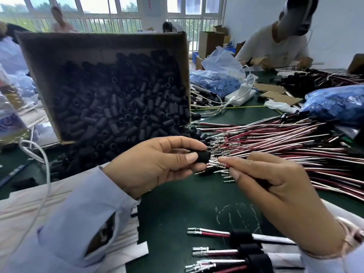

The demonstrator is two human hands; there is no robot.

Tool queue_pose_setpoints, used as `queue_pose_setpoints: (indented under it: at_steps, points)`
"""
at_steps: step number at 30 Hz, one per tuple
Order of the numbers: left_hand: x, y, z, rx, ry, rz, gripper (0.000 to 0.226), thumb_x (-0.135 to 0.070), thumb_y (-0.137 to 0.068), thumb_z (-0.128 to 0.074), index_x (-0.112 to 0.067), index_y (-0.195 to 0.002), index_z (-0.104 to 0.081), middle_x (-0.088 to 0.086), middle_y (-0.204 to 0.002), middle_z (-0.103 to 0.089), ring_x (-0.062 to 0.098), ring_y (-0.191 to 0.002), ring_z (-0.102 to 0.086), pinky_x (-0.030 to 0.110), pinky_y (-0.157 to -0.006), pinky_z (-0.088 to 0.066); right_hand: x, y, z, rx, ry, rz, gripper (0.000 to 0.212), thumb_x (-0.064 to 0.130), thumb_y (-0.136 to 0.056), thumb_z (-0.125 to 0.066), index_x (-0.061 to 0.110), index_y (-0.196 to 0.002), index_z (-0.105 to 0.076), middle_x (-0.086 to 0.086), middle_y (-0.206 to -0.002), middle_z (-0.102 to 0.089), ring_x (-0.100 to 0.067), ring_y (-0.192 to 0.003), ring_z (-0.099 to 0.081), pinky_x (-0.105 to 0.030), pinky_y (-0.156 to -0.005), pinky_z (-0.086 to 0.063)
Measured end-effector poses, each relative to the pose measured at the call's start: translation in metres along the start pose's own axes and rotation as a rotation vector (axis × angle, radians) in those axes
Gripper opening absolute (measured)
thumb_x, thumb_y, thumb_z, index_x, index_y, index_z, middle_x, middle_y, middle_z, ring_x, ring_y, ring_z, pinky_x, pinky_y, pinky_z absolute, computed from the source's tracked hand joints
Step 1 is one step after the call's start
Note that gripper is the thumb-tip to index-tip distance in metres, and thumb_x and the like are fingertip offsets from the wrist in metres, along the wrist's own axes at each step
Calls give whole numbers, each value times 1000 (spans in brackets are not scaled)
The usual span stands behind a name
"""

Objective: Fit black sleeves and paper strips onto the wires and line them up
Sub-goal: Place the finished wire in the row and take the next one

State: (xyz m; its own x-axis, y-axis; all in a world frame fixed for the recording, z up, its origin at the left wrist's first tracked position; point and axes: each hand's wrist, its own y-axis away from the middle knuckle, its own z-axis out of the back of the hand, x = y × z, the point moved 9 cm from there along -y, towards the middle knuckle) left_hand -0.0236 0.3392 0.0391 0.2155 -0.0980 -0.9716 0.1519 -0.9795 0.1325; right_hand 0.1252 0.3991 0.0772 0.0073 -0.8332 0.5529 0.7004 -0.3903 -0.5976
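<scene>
1. At the far left a cardboard box (pixel 49 56) stands tipped toward me, packed with loose black sleeves (pixel 118 107). Some have spilled onto the bench (pixel 187 203). I judge them light, short, rubbery tubes that roll at a touch.
2. Paper strips (pixel 137 250) lie flat at the near edge, partly under my left forearm. They look thin and floppy and would crease easily, so I would lift one by its end.
3. My left hand (pixel 153 166) is curled round one sleeve (pixel 201 155), thumb on top and fingers beneath, with its open end facing right. It looks soft enough to squash, so it wants a light grip on the body that keeps the bore round.
4. My right hand (pixel 275 186) pinches a wire just behind its metal terminals (pixel 216 164), whose tips sit at the sleeve's mouth. The wire is probably limp and the terminals small and bendable. Holding close behind them gives the stiffest lead-in.
5. At the near edge, finished wires (pixel 226 252) lie side by side with black sleeves on, terminals pointing left.
6. To the right, a wire pile (pixel 275 138) fans across the bench, red and white strands overlapping. A tug could snag neighbouring strands.
</scene>
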Motion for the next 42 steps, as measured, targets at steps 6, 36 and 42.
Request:
queue_pose_setpoints:
  at_steps: [6, 36, 42]
  points:
    - [-5, 5, -8, 102, 107, 21, 20, -5, -74, -67, -17, -86, -77, 4, -80, -71, 12, -78, -71, 17, -66, -56, 13, 3, 5, -27, -77, 59, 25, 29, -90, -59, 32, -111, -72, 5, -63, -51, -14, -51, -49, -18, -47, -35]
    - [-17, 12, -14, 58, -217, -59, 20, -21, -66, -70, -19, -85, -74, 5, -81, -74, 12, -78, -72, 15, -61, -54, 4, 3, -9, 41, -135, -26, 22, 21, -89, -61, 27, -106, -74, 12, -66, -57, -10, -57, -55, -12, -53, -36]
    - [-17, 14, -12, -4, -112, -36, 22, -27, -63, -67, -14, -79, -74, 9, -83, -74, 12, -69, -71, 17, -56, -55, -3, 3, 2, -14, -98, -59, 23, 46, -88, -57, 42, -106, -71, 11, -62, -52, -12, -54, -52, -14, -51, -33]
